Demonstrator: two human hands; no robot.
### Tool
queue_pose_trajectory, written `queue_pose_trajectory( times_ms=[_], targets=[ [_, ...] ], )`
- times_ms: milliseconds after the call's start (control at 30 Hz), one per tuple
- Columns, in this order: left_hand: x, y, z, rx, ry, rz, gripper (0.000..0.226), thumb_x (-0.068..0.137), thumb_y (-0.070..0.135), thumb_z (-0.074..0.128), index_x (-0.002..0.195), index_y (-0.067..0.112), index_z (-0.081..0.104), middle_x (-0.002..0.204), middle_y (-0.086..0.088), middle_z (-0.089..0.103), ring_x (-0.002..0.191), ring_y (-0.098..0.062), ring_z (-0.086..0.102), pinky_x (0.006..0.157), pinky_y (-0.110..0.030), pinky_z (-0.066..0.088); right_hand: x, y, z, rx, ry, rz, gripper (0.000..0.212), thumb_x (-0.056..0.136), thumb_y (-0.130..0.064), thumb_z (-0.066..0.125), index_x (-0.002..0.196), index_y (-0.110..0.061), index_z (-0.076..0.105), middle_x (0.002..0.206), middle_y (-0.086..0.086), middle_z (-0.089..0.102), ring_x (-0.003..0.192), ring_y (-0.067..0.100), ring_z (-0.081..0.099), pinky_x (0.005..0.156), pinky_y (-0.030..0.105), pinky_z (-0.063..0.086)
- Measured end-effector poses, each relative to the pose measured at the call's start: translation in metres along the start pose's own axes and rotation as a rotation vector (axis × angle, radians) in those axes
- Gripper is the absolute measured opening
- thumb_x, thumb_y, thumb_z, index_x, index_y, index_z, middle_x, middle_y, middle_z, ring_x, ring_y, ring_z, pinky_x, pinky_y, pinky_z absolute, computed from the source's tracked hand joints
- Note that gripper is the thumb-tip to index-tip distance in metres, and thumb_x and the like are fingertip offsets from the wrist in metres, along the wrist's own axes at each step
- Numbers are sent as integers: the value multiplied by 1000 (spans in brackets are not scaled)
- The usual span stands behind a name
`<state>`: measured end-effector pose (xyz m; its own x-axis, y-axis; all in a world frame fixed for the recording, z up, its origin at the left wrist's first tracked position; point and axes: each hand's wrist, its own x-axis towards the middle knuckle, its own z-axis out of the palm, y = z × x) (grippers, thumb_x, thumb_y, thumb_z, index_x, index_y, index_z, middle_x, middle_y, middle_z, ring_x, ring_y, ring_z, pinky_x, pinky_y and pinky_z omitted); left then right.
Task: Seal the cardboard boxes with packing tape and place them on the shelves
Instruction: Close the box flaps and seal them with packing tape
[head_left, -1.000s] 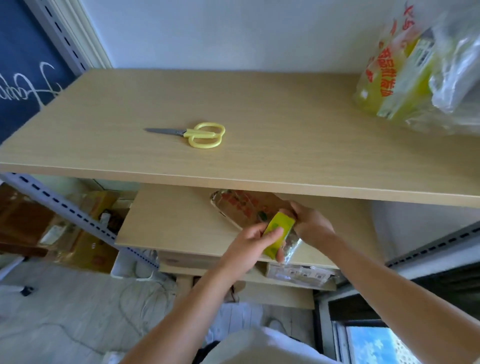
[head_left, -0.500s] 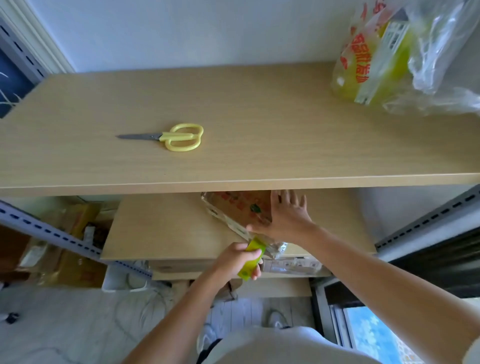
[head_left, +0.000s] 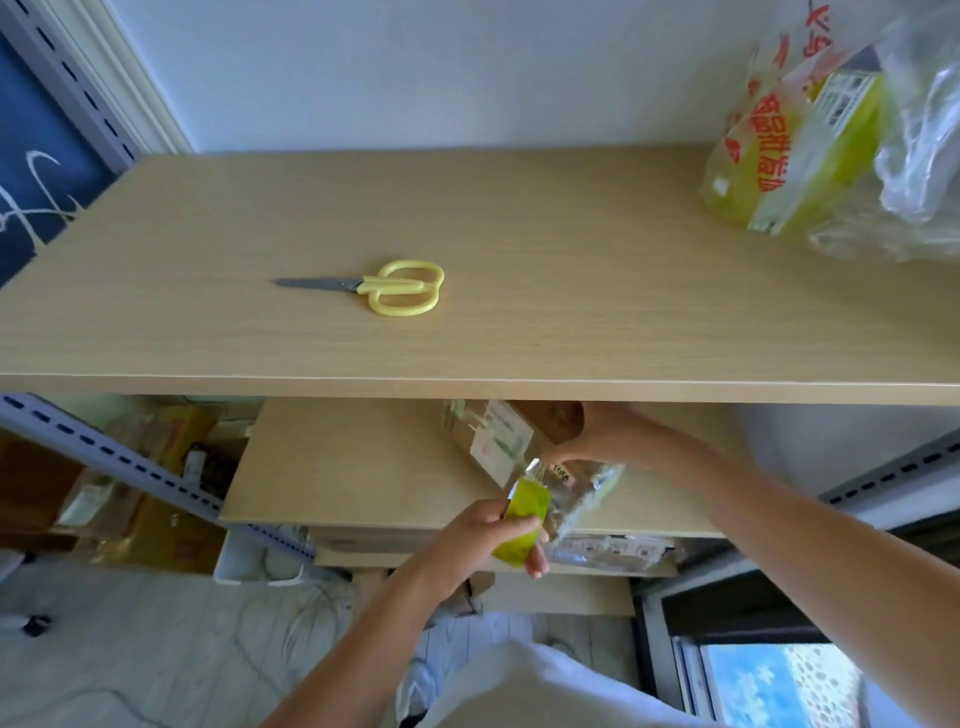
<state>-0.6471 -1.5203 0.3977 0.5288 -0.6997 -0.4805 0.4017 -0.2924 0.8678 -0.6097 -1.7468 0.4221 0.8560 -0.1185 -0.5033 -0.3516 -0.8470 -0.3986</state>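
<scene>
A small cardboard box (head_left: 493, 439) with a white label lies on the second shelf (head_left: 353, 467), partly hidden under the top shelf (head_left: 519, 234). My right hand (head_left: 608, 436) holds the box's right end, thumb along its near edge, fingers hidden under the top shelf's edge. My left hand (head_left: 483, 540) grips a yellow-green roll of packing tape (head_left: 524, 519) in front of the box. A crinkled clear strip of tape (head_left: 576, 483) runs from the roll up to the box.
Yellow-handled scissors (head_left: 400, 291) lie on the top shelf, blades pointing left. Plastic bags (head_left: 810, 156) sit at its far right. Slotted metal uprights (head_left: 109, 457) frame the rack. More boxes (head_left: 109, 509) stand low on the left, and another package (head_left: 613, 551) lies on a lower shelf.
The box has turned, so its white label now shows instead of red print. My right hand went from lying flat on it to holding its end. My left hand has pulled the tape roll nearer.
</scene>
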Motion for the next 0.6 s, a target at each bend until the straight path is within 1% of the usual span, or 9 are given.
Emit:
queue_pose_trajectory(
  times_ms=[33,100,233,300,367,433,500,567,600],
  targets=[
    [-5,5,0,-47,4,34,23,100,19,52,94,4,68,83,-21,70,76,-27,68,84,-33,52,5,11,-5,134,-87,1,78,56,-64,84,115,-25,53,109,-5,66,100,18,62,90,35,53],
    [-10,15,-4,12,-6,33,22,100,16,51,93,5,69,84,-20,72,79,-27,69,85,-33,54,10,33,-10,321,-218,21,72,56,-59,87,113,-25,61,104,-3,73,96,19,70,91,41,56],
    [-15,-1,-33,451,45,-128,52,101,46,49,86,0,67,73,-12,75,65,-18,71,78,-34,57,7,72,-10,584,-234,85,59,73,-45,79,124,-23,57,109,8,73,99,27,70,82,39,57],
    [-17,-14,-40,477,112,-180,57,99,51,49,82,-1,67,67,-12,73,59,-18,69,69,-33,58,6,87,-8,625,-225,115,54,73,-47,72,121,-28,60,106,6,74,103,28,69,92,45,54],
    [-10,-21,-35,481,159,-193,51,100,47,50,77,4,66,64,-12,71,54,-19,65,60,-28,55,7,93,-3,586,-169,148,37,78,-44,71,111,-29,67,96,0,75,107,26,66,101,42,47],
    [9,-25,-28,494,184,-217,48,100,44,52,74,6,64,59,-10,67,49,-18,61,53,-23,52,7,89,1,498,-94,153,24,87,-37,70,109,-29,68,101,-1,74,107,24,64,101,38,45],
    [28,-27,-21,429,192,-273,46,98,42,56,71,6,64,55,-8,64,45,-17,58,52,-23,50,2,82,0,398,41,156,48,85,-37,74,127,-19,60,120,6,68,100,22,63,92,36,49],
    [43,-27,-18,371,206,-324,41,96,38,60,76,2,63,54,-9,62,41,-16,56,52,-25,49,-11,66,1,198,240,188,58,85,-40,75,130,-11,52,115,9,65,91,21,60,79,34,52],
    [48,-26,-17,353,214,-340,36,95,33,62,83,0,60,56,-10,62,39,-14,55,49,-24,48,-19,56,6,74,305,188,60,85,-44,71,131,-12,49,114,10,63,94,24,60,82,37,54]
  ],
)
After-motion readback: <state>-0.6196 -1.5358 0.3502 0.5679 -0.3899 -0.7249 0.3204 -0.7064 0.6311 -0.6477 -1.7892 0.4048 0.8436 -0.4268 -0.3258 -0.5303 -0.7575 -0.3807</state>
